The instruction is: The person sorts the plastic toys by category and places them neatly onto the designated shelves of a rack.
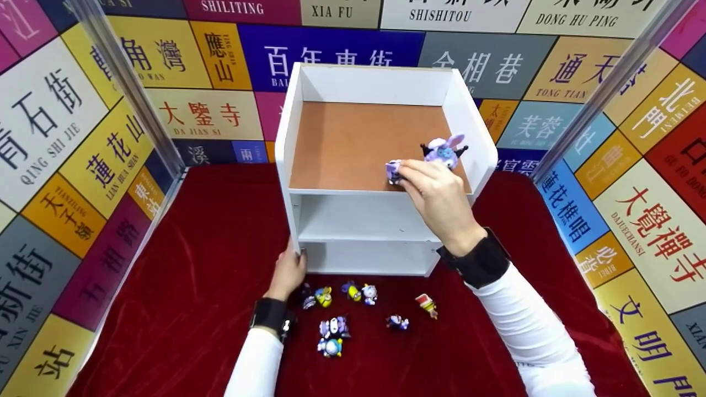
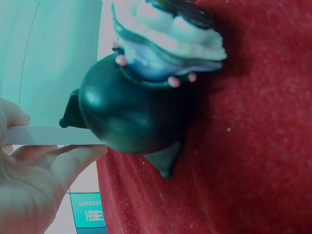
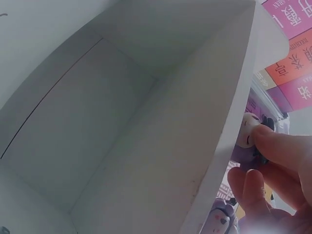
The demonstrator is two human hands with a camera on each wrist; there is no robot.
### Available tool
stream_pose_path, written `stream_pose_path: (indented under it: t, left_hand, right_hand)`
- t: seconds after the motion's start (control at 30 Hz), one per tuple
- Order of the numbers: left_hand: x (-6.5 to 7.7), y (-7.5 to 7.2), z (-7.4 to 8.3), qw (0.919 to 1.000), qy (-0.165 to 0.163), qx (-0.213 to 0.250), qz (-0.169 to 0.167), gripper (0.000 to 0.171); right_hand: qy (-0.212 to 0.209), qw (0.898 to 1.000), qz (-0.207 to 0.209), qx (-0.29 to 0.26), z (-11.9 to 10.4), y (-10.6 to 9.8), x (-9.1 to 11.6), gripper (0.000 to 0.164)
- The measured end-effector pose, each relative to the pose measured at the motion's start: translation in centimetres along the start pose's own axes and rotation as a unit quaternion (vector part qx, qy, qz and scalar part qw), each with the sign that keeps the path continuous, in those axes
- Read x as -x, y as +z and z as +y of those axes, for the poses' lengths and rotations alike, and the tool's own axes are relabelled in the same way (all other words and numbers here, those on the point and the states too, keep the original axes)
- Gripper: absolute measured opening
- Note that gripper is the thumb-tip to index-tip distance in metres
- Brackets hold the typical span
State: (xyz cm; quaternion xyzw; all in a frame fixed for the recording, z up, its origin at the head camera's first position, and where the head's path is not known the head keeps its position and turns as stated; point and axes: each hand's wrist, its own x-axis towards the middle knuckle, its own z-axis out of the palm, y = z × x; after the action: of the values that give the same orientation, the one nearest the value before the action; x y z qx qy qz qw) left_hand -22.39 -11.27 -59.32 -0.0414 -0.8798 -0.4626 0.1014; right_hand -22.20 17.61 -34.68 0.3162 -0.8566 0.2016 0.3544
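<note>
A white shelf unit with a brown top board stands on the red cloth. Above the right part of that board, my right hand pinches a small purple-and-white figurine between thumb and fingers. Just beyond the knuckles, a larger purple figurine with long ears is on the board by the right wall. Low on the left side, my left hand grips the edge of the shelf's side panel. Close to that hand, a figurine with a shiny black rounded part fills the left wrist view.
Several small figurines lie on the cloth before the shelf, among them a yellow one, a purple-and-black one, a blue-and-white one and a red-and-yellow one. Two lower compartments face me. Sign-patterned walls enclose the area.
</note>
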Motion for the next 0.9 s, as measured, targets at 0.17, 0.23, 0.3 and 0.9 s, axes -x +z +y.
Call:
stream_pose_path:
  t: [0.17, 0.23, 0.3, 0.9]
  left_hand:
    - [-0.03, 0.03, -0.15, 1.0000, -0.005, 0.007, -0.004, 0.060]
    - [-0.04, 0.09, -0.24, 1.0000, -0.001, 0.002, 0.003, 0.058]
    - [-0.04, 0.10, -0.24, 1.0000, 0.001, 0.001, 0.004, 0.057]
    - [0.08, 0.26, -0.44, 0.9999, 0.011, -0.006, 0.010, 0.053]
  right_hand:
    - [0.005, 1.000, -0.007, 0.016, -0.11, 0.05, -0.03, 0.023]
    - [0.006, 1.000, -0.008, 0.023, -0.15, 0.09, -0.08, 0.024]
    - [0.006, 1.000, -0.006, 0.029, -0.15, 0.16, -0.14, 0.024]
    - [0.001, 0.999, 0.010, 0.046, 0.25, 0.88, -0.20, 0.023]
